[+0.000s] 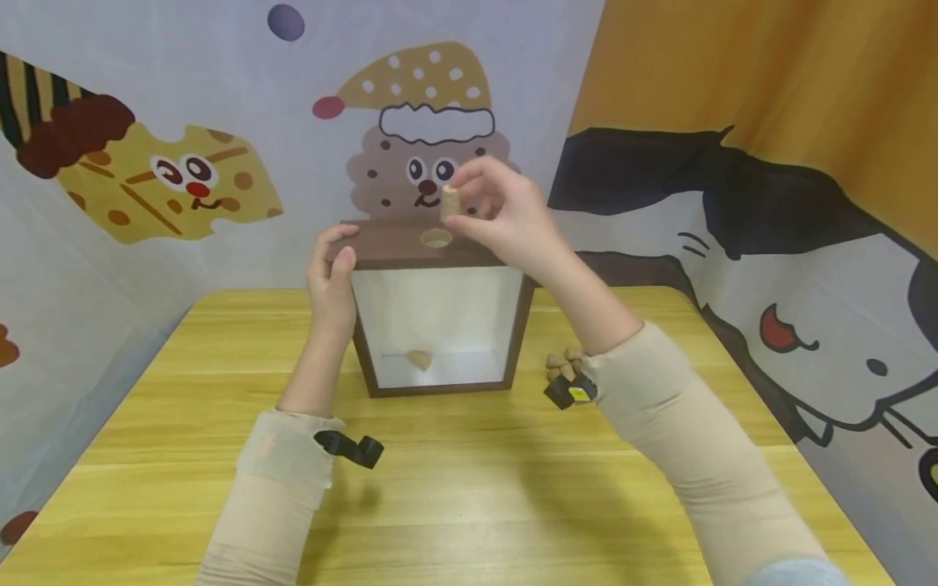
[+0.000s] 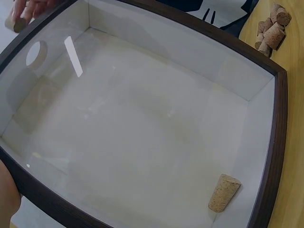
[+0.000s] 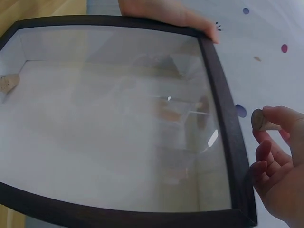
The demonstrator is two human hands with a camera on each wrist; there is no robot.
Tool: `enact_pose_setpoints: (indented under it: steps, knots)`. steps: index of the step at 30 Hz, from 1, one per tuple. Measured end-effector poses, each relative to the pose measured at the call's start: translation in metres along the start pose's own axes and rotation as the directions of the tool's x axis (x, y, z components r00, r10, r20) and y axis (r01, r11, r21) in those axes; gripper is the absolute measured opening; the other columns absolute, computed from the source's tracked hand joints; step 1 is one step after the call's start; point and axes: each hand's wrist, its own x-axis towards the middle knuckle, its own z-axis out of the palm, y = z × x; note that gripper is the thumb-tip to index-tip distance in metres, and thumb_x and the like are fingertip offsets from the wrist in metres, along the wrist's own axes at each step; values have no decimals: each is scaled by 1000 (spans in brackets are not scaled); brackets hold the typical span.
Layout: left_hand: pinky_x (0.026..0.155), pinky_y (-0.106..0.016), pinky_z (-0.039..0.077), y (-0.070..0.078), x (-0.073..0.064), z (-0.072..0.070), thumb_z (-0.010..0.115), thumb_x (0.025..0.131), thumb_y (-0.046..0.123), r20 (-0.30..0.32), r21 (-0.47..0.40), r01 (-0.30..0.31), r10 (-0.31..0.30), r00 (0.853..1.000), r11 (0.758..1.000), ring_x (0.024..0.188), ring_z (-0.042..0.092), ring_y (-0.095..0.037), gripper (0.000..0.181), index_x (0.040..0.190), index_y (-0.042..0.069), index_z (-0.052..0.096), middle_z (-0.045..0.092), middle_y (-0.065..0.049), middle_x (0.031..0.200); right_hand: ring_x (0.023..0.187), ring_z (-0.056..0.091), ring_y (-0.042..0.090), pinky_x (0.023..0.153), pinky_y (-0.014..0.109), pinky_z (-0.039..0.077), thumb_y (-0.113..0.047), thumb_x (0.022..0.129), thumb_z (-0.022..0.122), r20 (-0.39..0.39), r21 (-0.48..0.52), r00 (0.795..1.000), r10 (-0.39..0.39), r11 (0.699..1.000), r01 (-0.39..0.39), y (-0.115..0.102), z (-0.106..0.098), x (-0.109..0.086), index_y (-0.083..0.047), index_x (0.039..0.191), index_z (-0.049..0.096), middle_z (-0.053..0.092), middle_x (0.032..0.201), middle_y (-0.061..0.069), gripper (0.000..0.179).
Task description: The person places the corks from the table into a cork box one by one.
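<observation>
A brown-framed box (image 1: 369, 350) with a clear front stands upright on the table, a round hole (image 1: 436, 238) in its top. My right hand (image 1: 506, 207) pinches a cork (image 1: 450, 203) between thumb and fingers, just above that hole and slightly to its right. With the left hand (image 1: 331, 281) I hold the box's upper left corner, thumb at the front edge and fingers over the top. One cork (image 2: 224, 193) lies inside on the bottom of the box, seen through the front pane. In the right wrist view the pinched cork (image 3: 259, 120) shows beside the dark frame.
Several loose corks (image 1: 564, 362) are heaped on the wooden table (image 1: 454, 488) to the right of the box, partly behind the right wrist's camera (image 1: 570, 391). Close behind the table hangs a cloth (image 1: 242, 49) printed with cartoon figures.
</observation>
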Motion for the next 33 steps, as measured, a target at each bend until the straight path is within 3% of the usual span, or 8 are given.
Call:
enact_pose_setpoints:
  steps: [17,24,33]
  knots:
    - [107,-40,17,-2,-2,0,57,84,56,-1,2,-4,4,1000,1000,130,36,-22,58,115,8,61,56,-4,124,79,57,15,70,29,48,-13,85,73,134,-115,988,75,992,-60,10,13,10,-10,104,60,64,96,-2,23]
    - [108,-41,17,-1,-1,0,56,85,53,1,12,-7,7,1000,1000,130,36,-21,57,116,6,60,56,-4,124,80,57,15,71,29,48,-14,86,72,112,-86,991,67,995,-57,10,10,6,-9,107,62,65,97,-2,24]
    - [108,-43,15,-1,-1,0,56,84,56,8,9,11,-11,1000,1000,132,34,-21,62,118,3,58,54,-4,128,71,55,19,61,31,43,-16,85,72,6,-27,996,89,996,-89,7,-5,-17,-11,105,64,65,95,-3,22]
